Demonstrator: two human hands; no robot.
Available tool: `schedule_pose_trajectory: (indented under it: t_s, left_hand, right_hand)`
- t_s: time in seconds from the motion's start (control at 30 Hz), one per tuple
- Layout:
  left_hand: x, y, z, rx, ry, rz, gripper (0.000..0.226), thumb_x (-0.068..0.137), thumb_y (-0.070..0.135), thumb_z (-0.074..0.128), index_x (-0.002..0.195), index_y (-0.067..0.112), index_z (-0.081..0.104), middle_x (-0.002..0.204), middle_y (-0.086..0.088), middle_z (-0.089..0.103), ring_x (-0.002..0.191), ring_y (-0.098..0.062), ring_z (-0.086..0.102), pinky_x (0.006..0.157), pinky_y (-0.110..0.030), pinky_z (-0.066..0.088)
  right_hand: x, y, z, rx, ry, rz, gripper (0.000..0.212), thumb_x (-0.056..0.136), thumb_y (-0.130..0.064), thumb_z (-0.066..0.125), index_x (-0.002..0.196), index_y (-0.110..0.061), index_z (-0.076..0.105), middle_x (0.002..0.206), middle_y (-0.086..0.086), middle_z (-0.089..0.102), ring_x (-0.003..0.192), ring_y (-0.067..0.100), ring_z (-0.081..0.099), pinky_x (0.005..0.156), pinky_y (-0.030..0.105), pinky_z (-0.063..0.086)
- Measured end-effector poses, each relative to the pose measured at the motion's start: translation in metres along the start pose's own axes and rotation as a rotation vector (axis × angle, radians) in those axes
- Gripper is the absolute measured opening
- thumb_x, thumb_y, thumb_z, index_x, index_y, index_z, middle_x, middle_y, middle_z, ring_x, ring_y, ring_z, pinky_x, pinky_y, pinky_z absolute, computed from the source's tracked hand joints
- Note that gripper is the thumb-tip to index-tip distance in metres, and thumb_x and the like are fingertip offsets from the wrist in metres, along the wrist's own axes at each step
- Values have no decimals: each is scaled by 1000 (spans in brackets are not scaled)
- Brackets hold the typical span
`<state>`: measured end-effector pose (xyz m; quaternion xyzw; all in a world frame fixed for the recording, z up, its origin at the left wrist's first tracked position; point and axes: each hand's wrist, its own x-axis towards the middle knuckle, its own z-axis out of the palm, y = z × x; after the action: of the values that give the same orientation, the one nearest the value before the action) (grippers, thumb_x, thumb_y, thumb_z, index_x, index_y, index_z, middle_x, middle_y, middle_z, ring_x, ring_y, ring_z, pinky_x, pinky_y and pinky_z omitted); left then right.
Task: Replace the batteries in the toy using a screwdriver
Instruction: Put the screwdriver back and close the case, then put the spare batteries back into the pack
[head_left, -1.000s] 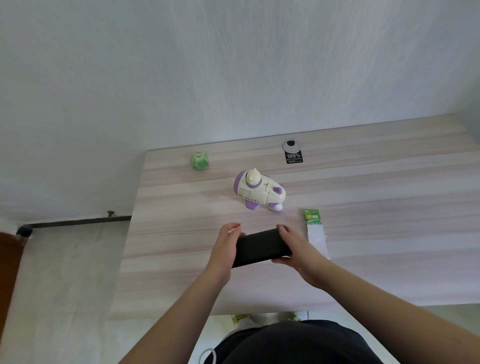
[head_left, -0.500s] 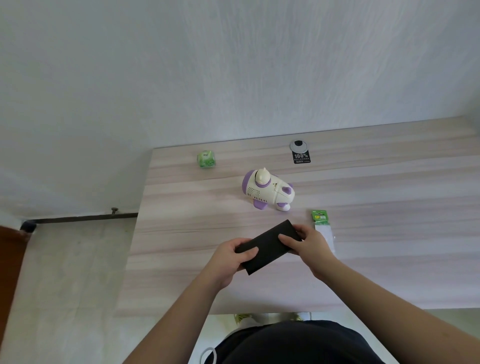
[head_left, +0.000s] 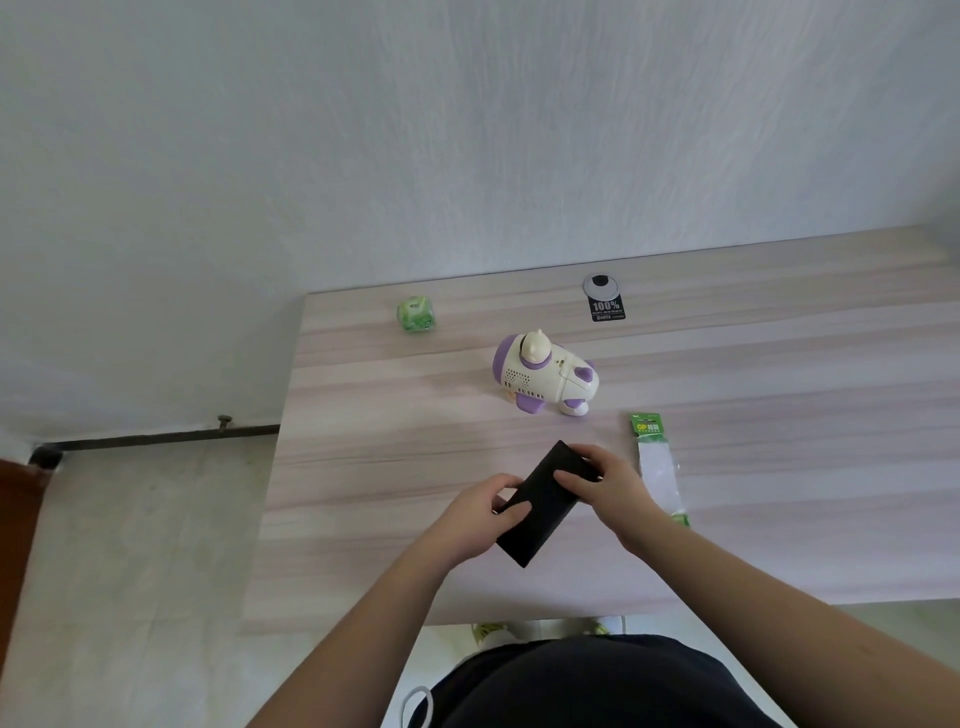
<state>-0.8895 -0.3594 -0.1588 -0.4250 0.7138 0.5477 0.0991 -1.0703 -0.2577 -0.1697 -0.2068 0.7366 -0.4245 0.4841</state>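
Observation:
A white and purple toy (head_left: 544, 375) stands on the wooden table (head_left: 363, 415), beyond my hands. A flat black case (head_left: 543, 503) lies at a slant between my hands, just above the table's near part. My left hand (head_left: 478, 514) grips its lower left side, thumb on top. My right hand (head_left: 605, 480) holds its upper right end, fingers curled over the top face. A green and clear battery pack (head_left: 655, 457) lies flat to the right of my right hand. No screwdriver shows.
A small green cube (head_left: 415, 313) sits near the table's far left corner. A grey cable grommet with a black sticker (head_left: 605, 300) is at the back. The table's left edge drops to a pale floor; a white wall stands behind.
The black case has turned from nearly level to a steep slant, its right end swinging away from me. My right hand moved onto its top face. The camera view has shifted a little.

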Motion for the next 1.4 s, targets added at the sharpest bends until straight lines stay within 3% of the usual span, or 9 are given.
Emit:
schedule_pose_trajectory:
  t_s: [0.17, 0.3, 0.4, 0.53, 0.7, 0.87, 1.17, 1.27, 1.4]
  left_hand:
    - [9, -21, 2, -68, 46, -47, 25, 95, 33, 57, 118, 27, 62, 104, 4, 69, 94, -12, 65, 79, -30, 52]
    - [11, -41, -1, -217, 176, -68, 15, 94, 21, 60, 109, 25, 64, 98, 6, 68, 91, -14, 64, 81, -30, 51]
    - [15, -60, -4, -315, 212, -130, 13, 93, 18, 63, 104, 24, 66, 95, 1, 71, 90, -20, 67, 88, -41, 56]
    - [23, -80, -6, -354, 194, -163, 24, 90, 19, 67, 114, 20, 67, 104, -3, 72, 97, -22, 68, 90, -49, 55]
    - [30, -74, -5, -31, 274, -116, 20, 87, 28, 67, 104, 16, 67, 90, 0, 68, 84, -18, 63, 71, -29, 50]
    - [30, -70, -11, 245, 249, -22, 24, 90, 35, 61, 101, 13, 65, 83, -3, 65, 78, -21, 61, 68, -33, 48]
    - [37, -76, -20, 513, 276, 24, 23, 92, 38, 58, 97, 15, 58, 96, -2, 59, 84, -21, 59, 71, -34, 50]
    - [38, -68, -17, 533, 326, 76, 19, 94, 33, 53, 92, 14, 57, 92, -1, 57, 79, -20, 57, 66, -33, 46]
    - [43, -49, -6, 511, 333, 153, 16, 94, 30, 53, 89, 15, 56, 83, 1, 56, 76, -21, 56, 61, -31, 40]
  right_hand:
    - [3, -2, 4, 11, -27, 34, 35, 91, -28, 65, 124, -29, 54, 112, -4, 63, 102, 15, 62, 90, 33, 52]
    - [3, 10, -5, -65, 69, 45, 24, 95, -26, 59, 118, -27, 58, 108, -3, 65, 98, 18, 62, 82, 31, 52]
    - [1, 21, -10, -77, 157, 71, 20, 94, -18, 59, 113, -19, 64, 96, 1, 68, 88, 19, 65, 87, 39, 55]
    - [-3, 30, -8, -116, 170, 107, 19, 95, -13, 56, 113, -13, 63, 96, 5, 69, 84, 15, 66, 81, 35, 53]
    - [-4, 40, 0, -146, 188, 153, 20, 95, -13, 54, 112, -14, 63, 98, 7, 69, 82, 16, 66, 79, 35, 53]
    - [-5, 41, 7, -163, 158, 162, 21, 95, -15, 55, 115, -17, 61, 101, 7, 67, 85, 16, 65, 78, 35, 54]
    - [-9, 44, 6, -130, 211, 171, 17, 95, -17, 55, 111, -17, 62, 101, 4, 69, 86, 15, 67, 76, 33, 54]
    - [-10, 48, -7, -79, 298, 154, 17, 96, -17, 53, 110, -16, 64, 96, 5, 69, 80, 17, 66, 72, 34, 52]
    - [-12, 55, -36, -131, 564, 122, 23, 95, -24, 56, 116, -16, 59, 85, 2, 59, 70, 18, 56, 58, 29, 44]
